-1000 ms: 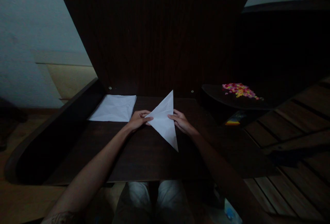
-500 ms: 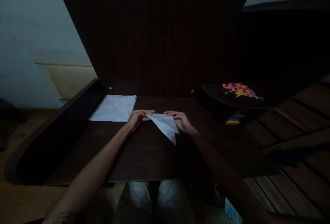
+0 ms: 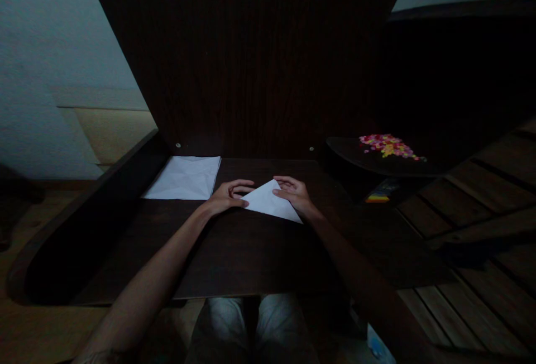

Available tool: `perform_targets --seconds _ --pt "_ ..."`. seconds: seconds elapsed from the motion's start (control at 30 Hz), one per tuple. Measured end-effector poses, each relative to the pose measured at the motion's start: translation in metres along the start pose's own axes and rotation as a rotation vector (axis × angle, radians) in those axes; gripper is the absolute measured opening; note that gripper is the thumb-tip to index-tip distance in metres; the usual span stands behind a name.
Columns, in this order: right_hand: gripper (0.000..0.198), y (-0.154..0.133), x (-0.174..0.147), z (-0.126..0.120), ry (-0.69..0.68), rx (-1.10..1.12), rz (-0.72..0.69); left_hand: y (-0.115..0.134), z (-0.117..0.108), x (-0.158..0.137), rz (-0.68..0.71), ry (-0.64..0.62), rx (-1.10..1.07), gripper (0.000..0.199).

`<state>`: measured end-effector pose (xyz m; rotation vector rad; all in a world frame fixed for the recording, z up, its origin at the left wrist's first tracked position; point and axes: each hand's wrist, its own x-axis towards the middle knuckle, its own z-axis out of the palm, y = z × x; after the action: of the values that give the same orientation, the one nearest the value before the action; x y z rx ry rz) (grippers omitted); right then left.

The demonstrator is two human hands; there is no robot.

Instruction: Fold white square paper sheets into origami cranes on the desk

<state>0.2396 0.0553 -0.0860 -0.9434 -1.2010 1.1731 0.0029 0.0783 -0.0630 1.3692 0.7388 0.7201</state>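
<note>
A white paper (image 3: 271, 202), folded into a triangle, is between my two hands above the dark desk (image 3: 251, 258). Its point faces away from me, and its long edge slants down to the right. My left hand (image 3: 226, 196) has its thumb on the paper's left corner, with the fingers curved above and behind it. The right side is pinched by my right hand (image 3: 294, 194), thumb on the front and fingers behind the upper edge. Those fingertips are partly hidden by the paper.
A stack of creased white paper sheets (image 3: 184, 178) lies at the desk's back left, beside the raised side panel (image 3: 96, 213). On a rounded corner shelf (image 3: 345, 152) to the right is a pile of small pink, red and yellow pieces (image 3: 389, 145). A dark upright panel (image 3: 251, 62) stands behind.
The paper has been turned over: its two loose flaps pointing toward me no longer show, and a flat triangular face does. Both hands have shifted their grip, thumbs now on the near face.
</note>
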Motion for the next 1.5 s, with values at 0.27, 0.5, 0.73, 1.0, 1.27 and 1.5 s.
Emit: perform_targets --seconds 0.27,0.5,0.73,1.0,1.27,1.5 --pt "0.071 -0.008 -0.005 0.004 -0.242 -0.137 0.129 0.004 0.011 -0.010 -0.235 -0.280 0.193 0.032" --pt "0.041 -0.028 -0.003 -0.014 -0.339 -0.259 0.304 0.008 0.003 -0.010 -0.156 -0.085 0.196 0.033" --pt "0.028 -0.026 -0.001 -0.014 -0.035 -0.049 0.183 0.006 0.008 -0.005 -0.118 -0.016 0.118 0.029" --pt "0.030 -0.008 -0.005 0.012 -0.035 0.110 0.160 -0.005 0.042 -0.001 -0.056 0.143 -0.122 0.040" --pt "0.033 0.002 -0.005 0.015 -0.048 0.019 0.179 -0.007 0.044 0.004 -0.054 0.203 -0.175 0.030" --pt "0.037 -0.002 -0.007 0.017 -0.068 0.085 0.229 -0.004 0.032 0.004 -0.043 0.179 -0.272 0.047"
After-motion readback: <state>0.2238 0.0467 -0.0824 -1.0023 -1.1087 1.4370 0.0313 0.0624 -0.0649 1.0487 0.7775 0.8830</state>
